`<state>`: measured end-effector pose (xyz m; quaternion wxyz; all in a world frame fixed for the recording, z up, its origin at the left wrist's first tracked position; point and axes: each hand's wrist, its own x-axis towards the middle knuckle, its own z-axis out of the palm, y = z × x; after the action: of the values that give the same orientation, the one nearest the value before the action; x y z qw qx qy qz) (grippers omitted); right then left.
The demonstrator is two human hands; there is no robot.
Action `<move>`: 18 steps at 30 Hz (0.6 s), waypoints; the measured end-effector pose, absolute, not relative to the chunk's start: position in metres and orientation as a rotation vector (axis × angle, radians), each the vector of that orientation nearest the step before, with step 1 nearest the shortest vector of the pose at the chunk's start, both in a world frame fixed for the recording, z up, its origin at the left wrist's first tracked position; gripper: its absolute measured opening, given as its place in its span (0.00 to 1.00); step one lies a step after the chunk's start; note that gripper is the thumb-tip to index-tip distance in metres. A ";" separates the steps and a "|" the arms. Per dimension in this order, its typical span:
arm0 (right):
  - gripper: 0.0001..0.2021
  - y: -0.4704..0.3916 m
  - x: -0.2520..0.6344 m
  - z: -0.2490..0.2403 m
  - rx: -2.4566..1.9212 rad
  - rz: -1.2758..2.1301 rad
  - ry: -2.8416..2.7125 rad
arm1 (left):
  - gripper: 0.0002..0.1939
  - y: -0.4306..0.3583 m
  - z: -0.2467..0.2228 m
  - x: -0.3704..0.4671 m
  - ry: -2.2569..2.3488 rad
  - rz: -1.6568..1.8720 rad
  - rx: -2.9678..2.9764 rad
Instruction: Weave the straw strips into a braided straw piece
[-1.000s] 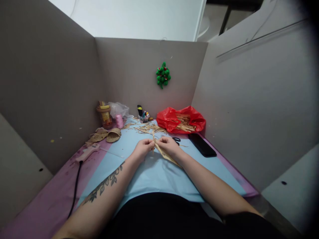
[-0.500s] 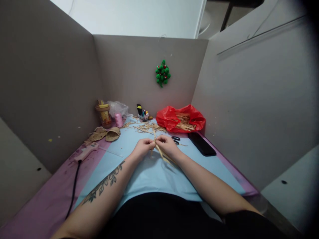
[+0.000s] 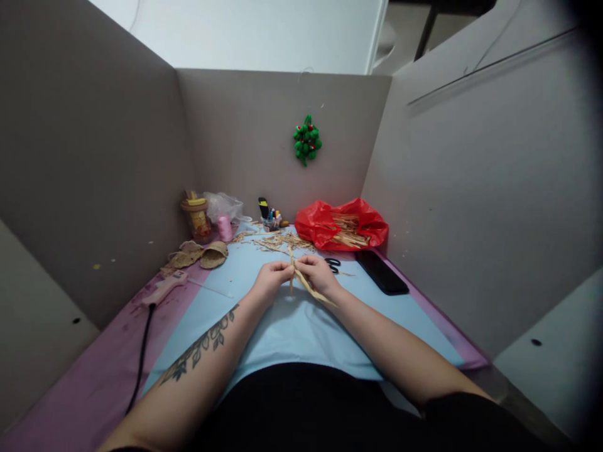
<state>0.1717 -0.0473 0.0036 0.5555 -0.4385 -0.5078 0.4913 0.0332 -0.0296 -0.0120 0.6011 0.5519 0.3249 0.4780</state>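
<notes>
My left hand [image 3: 273,277] is closed in a pinch on pale straw strips [image 3: 308,288] above the blue table cover [image 3: 277,339]. Beside it, almost touching at the fingertips, my right hand [image 3: 318,275] pinches the same strips. One strip end points up between the hands, another hangs below the fingers, and longer ones slant toward my right wrist. Behind my right hand lie black scissors [image 3: 333,264], partly hidden. Loose straw bits [image 3: 282,241] are scattered farther back.
A red bag [image 3: 313,225] of straw stands at the back right, near a black phone [image 3: 382,274]. On the left are a pink glue gun [image 3: 166,289] with a cord, a woven piece [image 3: 213,254], a pink thread spool [image 3: 225,228] and a cup [image 3: 196,216]. Grey panels enclose the table.
The straw strips have shifted between my fingers: the slanting ends lie closer together, and one end now hangs straight down. Both hands remain nearly in place.
</notes>
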 end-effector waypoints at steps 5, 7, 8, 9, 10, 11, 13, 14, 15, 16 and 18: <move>0.14 -0.045 0.169 -0.002 -1.009 1.197 -1.137 | 0.12 -0.032 -0.010 0.035 0.735 1.124 1.236; 0.15 -0.046 0.167 -0.003 -0.980 1.206 -1.101 | 0.12 -0.033 -0.009 0.036 0.734 1.131 1.216; 0.15 -0.046 0.165 -0.004 -0.965 1.210 -1.081 | 0.12 -0.034 -0.008 0.036 0.732 1.133 1.204; 0.15 -0.047 0.164 -0.004 -0.952 1.214 -1.061 | 0.12 -0.034 -0.008 0.036 0.729 1.137 1.191; 0.15 -0.047 0.163 -0.004 -0.939 1.217 -1.044 | 0.12 -0.035 -0.008 0.037 0.722 1.140 1.182; 0.16 -0.048 0.161 -0.004 -0.928 1.216 -1.030 | 0.12 -0.035 -0.008 0.037 0.715 1.142 1.179; 0.16 -0.048 0.160 -0.003 -0.915 1.202 -1.020 | 0.12 -0.034 -0.009 0.037 0.713 1.150 1.186; 0.16 -0.048 0.160 -0.003 -0.912 1.192 -1.026 | 0.12 -0.034 -0.009 0.037 0.719 1.154 1.195; 0.16 -0.048 0.160 -0.002 -0.911 1.187 -1.039 | 0.12 -0.033 -0.010 0.037 0.729 1.161 1.208; 0.16 -0.047 0.162 -0.002 -0.912 1.190 -1.060 | 0.12 -0.031 -0.010 0.036 0.741 1.167 1.226; 0.16 -0.046 0.166 -0.001 -0.936 1.225 -1.131 | 0.11 -0.029 -0.011 0.034 0.762 1.176 1.271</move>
<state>0.1659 -0.0460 -0.0007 0.5767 -0.4001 -0.4833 0.5233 0.0339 -0.0287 -0.0111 0.5848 0.5450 0.3265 0.5043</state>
